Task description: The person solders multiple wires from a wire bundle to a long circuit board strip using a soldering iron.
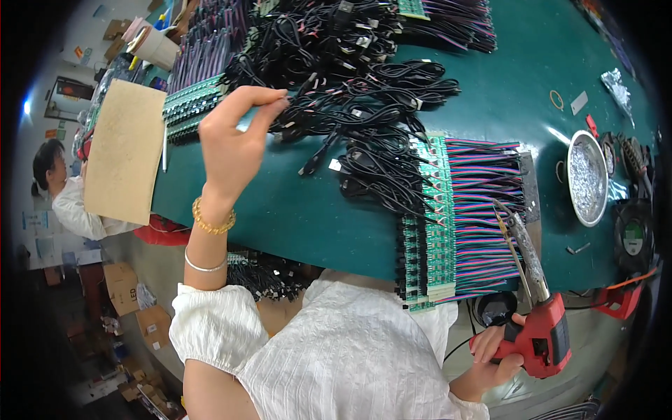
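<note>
My left hand [234, 143] is raised over the green table, its thumb and index finger pinched together beside a heap of black USB cables [329, 115]. Whatever lies between those fingertips, if anything, is too small to make out. My right hand [493, 350] is wrapped around the handle of a red and black soldering gun [547, 339] at the table's near right edge. Its long tip points over the striped wires [483, 210] coming from a row of green circuit boards [439, 203]. Black cables lie against the boards' left side, with black connectors [411, 255] below them.
A metal bowl [575, 189] of silvery scraps stands at right, near a black fan [632, 238] and a red stand [619, 301]. More boards [192, 105] and wires lie at far left. A brown sheet [126, 150] partly hides a co-worker [70, 199].
</note>
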Available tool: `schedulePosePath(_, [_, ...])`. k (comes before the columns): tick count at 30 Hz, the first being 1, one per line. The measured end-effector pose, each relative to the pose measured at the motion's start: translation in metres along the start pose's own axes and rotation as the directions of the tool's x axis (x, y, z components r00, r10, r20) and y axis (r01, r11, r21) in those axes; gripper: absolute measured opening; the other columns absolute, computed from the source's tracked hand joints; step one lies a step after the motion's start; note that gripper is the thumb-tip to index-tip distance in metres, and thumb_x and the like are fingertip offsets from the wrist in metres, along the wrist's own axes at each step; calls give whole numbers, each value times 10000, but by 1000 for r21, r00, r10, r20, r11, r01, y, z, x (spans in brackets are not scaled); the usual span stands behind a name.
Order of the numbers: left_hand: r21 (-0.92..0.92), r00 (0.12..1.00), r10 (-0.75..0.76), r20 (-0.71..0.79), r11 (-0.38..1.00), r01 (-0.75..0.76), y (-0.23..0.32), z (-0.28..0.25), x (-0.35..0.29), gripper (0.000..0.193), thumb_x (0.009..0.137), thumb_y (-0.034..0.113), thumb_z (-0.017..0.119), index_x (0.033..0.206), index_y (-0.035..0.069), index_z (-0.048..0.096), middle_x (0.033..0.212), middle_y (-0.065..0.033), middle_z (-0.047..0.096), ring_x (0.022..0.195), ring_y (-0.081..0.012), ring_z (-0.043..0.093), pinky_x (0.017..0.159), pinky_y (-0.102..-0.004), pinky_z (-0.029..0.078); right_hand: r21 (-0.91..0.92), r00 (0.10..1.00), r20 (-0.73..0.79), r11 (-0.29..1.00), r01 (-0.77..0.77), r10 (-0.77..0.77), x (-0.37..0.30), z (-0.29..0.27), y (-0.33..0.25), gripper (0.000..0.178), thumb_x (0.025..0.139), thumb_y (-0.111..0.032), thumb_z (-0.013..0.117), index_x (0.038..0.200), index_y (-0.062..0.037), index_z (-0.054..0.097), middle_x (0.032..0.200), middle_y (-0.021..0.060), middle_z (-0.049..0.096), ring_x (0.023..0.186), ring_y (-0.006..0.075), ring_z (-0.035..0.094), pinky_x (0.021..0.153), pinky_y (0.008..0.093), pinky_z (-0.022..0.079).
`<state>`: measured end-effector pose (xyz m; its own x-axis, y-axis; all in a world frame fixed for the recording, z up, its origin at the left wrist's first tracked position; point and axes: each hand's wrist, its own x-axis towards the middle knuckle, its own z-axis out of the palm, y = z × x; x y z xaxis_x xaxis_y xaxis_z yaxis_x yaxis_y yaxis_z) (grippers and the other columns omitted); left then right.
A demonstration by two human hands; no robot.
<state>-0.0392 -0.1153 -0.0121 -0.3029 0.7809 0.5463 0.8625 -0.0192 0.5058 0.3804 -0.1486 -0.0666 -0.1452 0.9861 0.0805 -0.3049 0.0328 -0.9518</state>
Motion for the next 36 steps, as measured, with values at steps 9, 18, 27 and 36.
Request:
schedulePosePath(9, [-452,828,-107,550,795,404,110,25,-25,97,759,-5,739,836,-23,682,771,-86,687,669,-123,643,600,-238,513,32,927,-263,963,-267,266,-5,25,-4,567,874,-152,579,1318,72,307,577,33,453,452,116,416,438,255,380])
schedulePosePath(18, [-585,821,205,533,791,182,146,61,-57,163,694,-44,723,789,29,613,694,-80,594,584,-240,604,494,-317,461,-337,935,157,908,-251,317,54,74,-23,111,862,5,612,971,-15,609,778,26,590,622,88,512,582,228,419])
schedulePosePath(27, [-604,801,219,557,769,210,145,56,-61,158,726,-75,684,846,9,625,736,-100,617,615,-247,619,532,-322,484,-461,935,284,885,-63,214,57,71,-20,115,861,14,615,961,-32,583,784,37,570,648,100,521,590,246,426])
schedulePosePath(36, [-523,754,4,657,723,452,149,52,-63,156,766,-62,671,901,-15,607,797,-109,646,695,-192,675,618,-281,552,-594,941,333,790,154,67,58,77,-13,109,857,41,584,960,6,594,794,44,603,662,109,550,625,225,439])
